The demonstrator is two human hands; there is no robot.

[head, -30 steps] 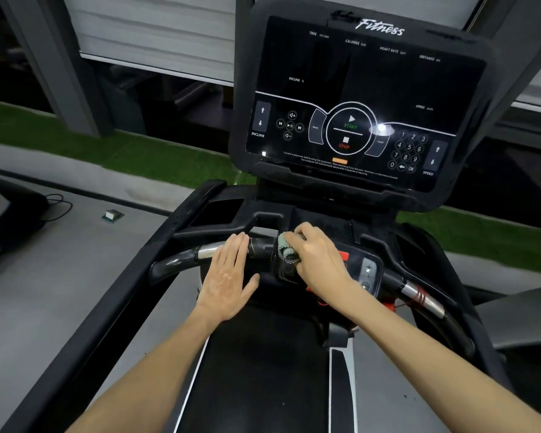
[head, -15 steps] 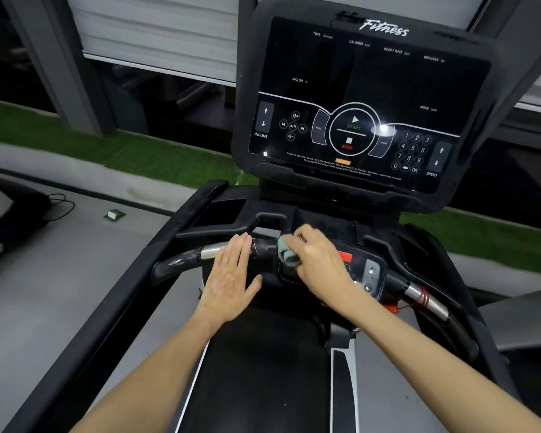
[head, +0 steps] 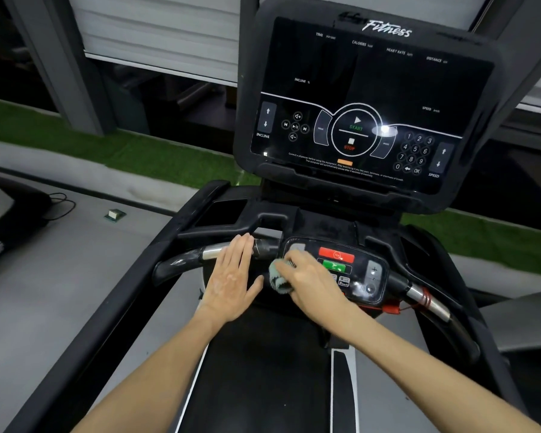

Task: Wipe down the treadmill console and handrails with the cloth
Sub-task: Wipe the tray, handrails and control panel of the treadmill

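The black treadmill console (head: 369, 98) stands ahead with its dark touch panel tilted toward me. Below it a small control pad (head: 353, 270) with a red and a green button sits in the middle of the front handrail (head: 213, 253). My right hand (head: 310, 281) is shut on a crumpled grey-green cloth (head: 277, 276), pressing it against the pad's lower left edge. My left hand (head: 231, 276) lies flat with fingers spread, its fingertips resting on the handrail just left of the pad.
The right part of the handrail (head: 428, 301) carries a red safety cord. Black side rails (head: 113, 307) run back on both sides of the belt (head: 256, 370). A small box (head: 114, 215) and a cable (head: 60, 204) lie on the grey floor at left, before a green turf strip.
My right hand has slid the cloth down and toward me, from the top of the control pad to its lower left edge, uncovering the red and green buttons. My left hand stays put.
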